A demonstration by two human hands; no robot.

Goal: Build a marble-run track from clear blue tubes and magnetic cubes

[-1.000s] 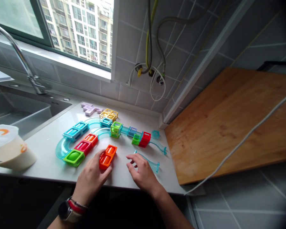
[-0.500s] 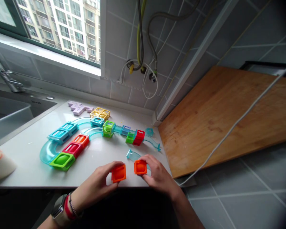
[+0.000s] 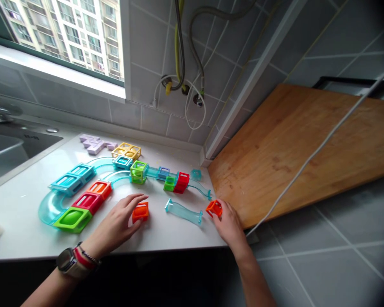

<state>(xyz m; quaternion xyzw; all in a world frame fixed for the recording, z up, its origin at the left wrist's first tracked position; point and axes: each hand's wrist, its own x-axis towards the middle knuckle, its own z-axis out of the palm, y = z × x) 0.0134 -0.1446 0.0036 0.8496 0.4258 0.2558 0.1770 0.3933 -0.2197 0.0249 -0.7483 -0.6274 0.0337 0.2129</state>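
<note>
In the head view, the left hand [image 3: 115, 224] lay on the white counter [image 3: 25, 230], fingers stretched loosely around the near orange block [image 3: 140, 212]; a firm grip could not be told. The right hand [image 3: 230, 224] pinched the right orange block [image 3: 214, 208] beside the wooden board [image 3: 301, 149]. A clear track piece [image 3: 183, 211] lay between the two blocks.

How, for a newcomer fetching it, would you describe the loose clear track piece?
On the white countertop left of the wooden cutting board, look near the front edge. The translucent teal straight track piece lies loose between two orange plastic cubes, joined to nothing.
</note>
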